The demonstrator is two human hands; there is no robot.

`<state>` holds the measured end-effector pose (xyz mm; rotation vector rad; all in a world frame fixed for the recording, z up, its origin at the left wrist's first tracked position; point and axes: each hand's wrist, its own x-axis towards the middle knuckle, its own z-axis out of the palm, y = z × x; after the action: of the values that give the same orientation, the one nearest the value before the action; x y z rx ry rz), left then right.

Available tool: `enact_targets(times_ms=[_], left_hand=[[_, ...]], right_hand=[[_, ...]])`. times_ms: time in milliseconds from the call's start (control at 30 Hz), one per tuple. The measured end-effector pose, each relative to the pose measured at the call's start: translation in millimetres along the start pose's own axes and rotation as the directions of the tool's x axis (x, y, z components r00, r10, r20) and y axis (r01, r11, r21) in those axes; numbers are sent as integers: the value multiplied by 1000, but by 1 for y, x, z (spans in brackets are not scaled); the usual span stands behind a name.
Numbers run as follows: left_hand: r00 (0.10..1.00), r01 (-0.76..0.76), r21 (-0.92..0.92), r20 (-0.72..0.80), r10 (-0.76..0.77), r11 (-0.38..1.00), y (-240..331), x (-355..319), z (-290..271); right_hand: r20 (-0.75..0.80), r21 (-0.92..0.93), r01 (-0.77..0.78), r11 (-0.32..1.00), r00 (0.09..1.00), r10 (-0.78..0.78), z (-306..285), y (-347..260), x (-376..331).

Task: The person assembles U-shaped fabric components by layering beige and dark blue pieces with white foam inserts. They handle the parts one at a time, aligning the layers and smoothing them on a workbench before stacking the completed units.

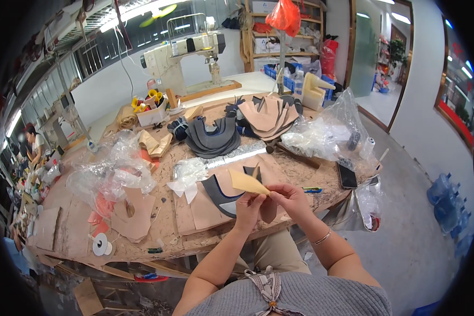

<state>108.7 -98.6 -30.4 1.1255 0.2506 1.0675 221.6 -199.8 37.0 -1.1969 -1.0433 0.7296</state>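
Observation:
A pale yellow, curved flat piece (246,182) is raised over the near edge of the workbench, its brownish part hanging below my fingers. My left hand (249,208) pinches its lower end. Right beside it, my right hand (288,197) is closed on the same end, the two hands' fingertips almost touching. Just behind and left of my hands, a dark grey curved piece (216,194) with a pale edge rests on tan sheet material (198,215). What exactly the fingertips press on is too small to make out.
Stacked grey curved pieces (213,138) and tan pieces (268,115) lie farther back. Clear plastic bags (113,166) spread at left. A phone (346,175) and a small cutter (312,190) lie at right, a white spool (101,245) near left. Behind stands a sewing machine (187,60).

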Motion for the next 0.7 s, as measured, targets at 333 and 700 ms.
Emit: enact_targets(times_ms=[333, 700], left_hand=[[946, -316, 587, 256, 200, 746, 26, 2, -4], [941, -50, -634, -290, -177, 772, 53, 136, -39]], right_hand=[[8, 109, -145, 983, 989, 145, -8, 12, 3], [-768, 258, 339, 905, 640, -21, -172, 7, -8]])
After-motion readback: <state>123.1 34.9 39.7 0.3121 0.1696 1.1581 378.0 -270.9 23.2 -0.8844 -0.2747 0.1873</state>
